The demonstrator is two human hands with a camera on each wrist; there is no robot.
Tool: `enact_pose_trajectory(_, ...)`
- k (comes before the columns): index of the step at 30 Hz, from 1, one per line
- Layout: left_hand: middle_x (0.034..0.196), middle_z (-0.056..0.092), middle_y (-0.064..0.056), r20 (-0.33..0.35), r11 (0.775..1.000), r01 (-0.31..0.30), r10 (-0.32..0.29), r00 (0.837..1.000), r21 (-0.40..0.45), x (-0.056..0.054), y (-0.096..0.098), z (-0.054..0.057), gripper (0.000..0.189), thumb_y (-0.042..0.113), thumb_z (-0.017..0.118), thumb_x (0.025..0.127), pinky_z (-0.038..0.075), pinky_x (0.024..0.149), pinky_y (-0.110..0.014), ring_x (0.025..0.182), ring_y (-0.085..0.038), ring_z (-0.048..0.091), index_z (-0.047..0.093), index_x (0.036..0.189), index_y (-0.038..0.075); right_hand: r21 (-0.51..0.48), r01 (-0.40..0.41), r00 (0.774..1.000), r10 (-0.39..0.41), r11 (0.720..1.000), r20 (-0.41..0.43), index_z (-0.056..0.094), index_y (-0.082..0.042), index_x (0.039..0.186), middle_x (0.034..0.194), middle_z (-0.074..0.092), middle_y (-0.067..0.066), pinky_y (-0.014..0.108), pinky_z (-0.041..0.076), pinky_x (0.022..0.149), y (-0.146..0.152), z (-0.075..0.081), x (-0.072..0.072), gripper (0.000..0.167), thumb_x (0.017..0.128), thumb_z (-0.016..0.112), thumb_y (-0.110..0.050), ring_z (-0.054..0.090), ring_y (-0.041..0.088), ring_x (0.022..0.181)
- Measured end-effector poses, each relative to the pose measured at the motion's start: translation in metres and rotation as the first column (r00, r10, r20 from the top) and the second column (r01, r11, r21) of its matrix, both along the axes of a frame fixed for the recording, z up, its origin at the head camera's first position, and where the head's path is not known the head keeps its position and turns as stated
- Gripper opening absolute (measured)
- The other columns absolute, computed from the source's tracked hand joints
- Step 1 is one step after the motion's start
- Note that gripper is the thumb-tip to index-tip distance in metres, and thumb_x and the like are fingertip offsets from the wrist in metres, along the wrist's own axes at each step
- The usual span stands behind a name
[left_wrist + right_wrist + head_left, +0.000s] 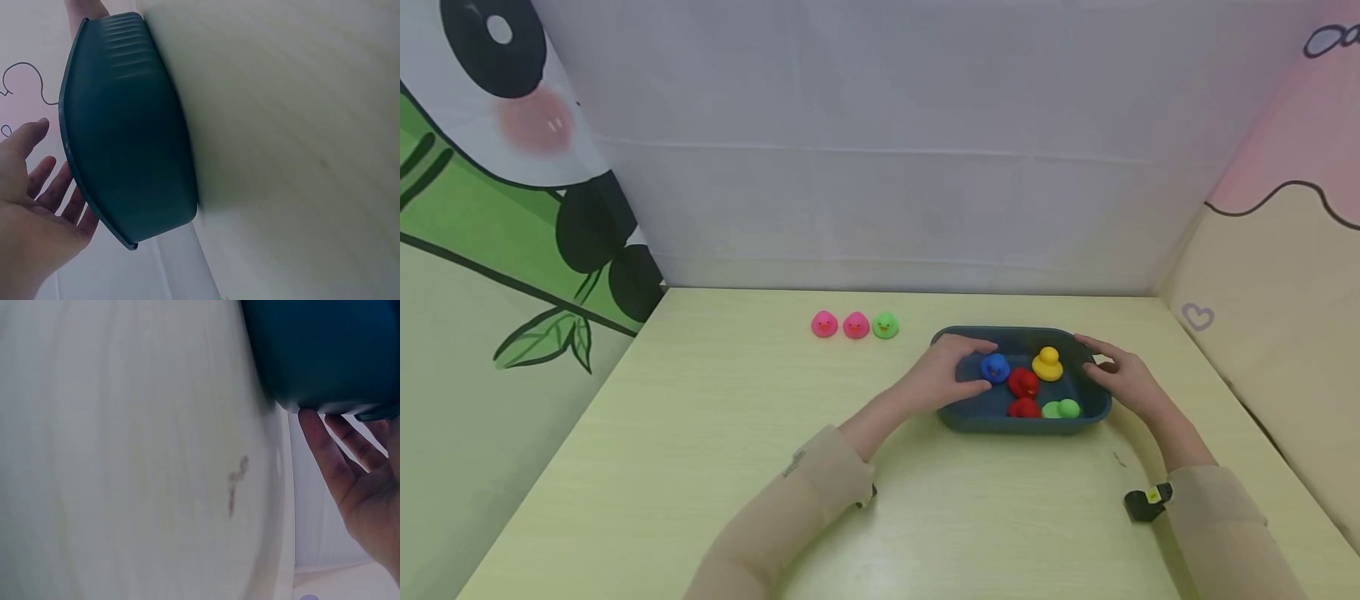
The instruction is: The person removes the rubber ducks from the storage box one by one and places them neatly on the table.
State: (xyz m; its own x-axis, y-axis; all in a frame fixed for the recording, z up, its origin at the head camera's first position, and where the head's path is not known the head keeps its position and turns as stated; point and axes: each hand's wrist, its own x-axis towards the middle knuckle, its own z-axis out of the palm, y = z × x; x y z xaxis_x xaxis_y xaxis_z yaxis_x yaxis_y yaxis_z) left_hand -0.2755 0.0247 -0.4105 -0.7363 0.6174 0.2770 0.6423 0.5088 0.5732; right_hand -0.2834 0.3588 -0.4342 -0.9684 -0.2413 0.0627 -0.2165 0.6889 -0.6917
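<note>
Rubber ducks [856,326], two pink and one green, stand on the table [700,433], beaks toward the camera. A dark blue tray [1000,426] follows, long axis left to right. Inside, the left hand [936,372], holding nothing, parts its fingers beside a blue duck [995,368]; then two red ducks [1023,383], a yellow duck [1047,365], a light-green duck [1063,409], head rightward. The right hand [1123,383] grips the tray's right end.

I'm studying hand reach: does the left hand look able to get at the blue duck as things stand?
Probably yes: the left hand is over the left end of the tray, opening toward the blue duck, and nothing visible stands between them.
</note>
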Motion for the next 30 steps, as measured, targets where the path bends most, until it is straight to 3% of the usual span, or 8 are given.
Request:
enact_pose_trajectory(15, 0.132, 0.057, 0.002, -0.015, 0.98, 0.057, -0.061, 0.998, -0.189, -0.032, 0.02, -0.009, 0.052, 0.03, 0.068, 0.087, 0.029, 0.109, -0.03, 0.123, -0.016, 0.047, 0.052, 0.134, 0.015, -0.005, -0.004, 1.0, 0.004, 1.0, 0.005, 0.036, -0.008, 0.145, 0.145, 0.034, 0.029, 0.059, 0.041, 0.094, 0.0, 0.001, 0.0, 0.05, 0.098, 0.049, -0.021, 0.047, 0.054, 0.117)
enact_pose_trajectory(24, 0.124, 0.061, 0.002, 0.004, 0.967, 0.042, -0.042, 0.999, -0.252, -0.037, 0.028, -0.013, 0.05, 0.03, 0.067, 0.087, 0.039, 0.095, -0.028, 0.11, -0.016, 0.049, 0.053, 0.134, 0.019, 0.011, 0.004, 1.0, -0.004, 1.0, -0.003, 0.035, -0.009, 0.145, 0.145, 0.034, 0.028, 0.058, 0.044, 0.091, -0.003, 0.001, 0.01, 0.051, 0.098, 0.049, -0.022, 0.05, 0.052, 0.115)
enact_pose_trajectory(30, 0.121, 0.062, 0.002, -0.03, 0.942, 0.018, -0.03, 0.999, -0.337, -0.035, 0.03, -0.013, 0.049, 0.032, 0.067, 0.087, 0.042, 0.093, -0.03, 0.108, -0.017, 0.049, 0.053, 0.133, 0.021, 0.02, 0.009, 1.0, -0.009, 1.0, 0.002, 0.034, -0.009, 0.146, 0.145, 0.033, 0.029, 0.058, 0.044, 0.091, -0.006, 0.0, 0.017, 0.051, 0.098, 0.049, -0.022, 0.049, 0.053, 0.114)
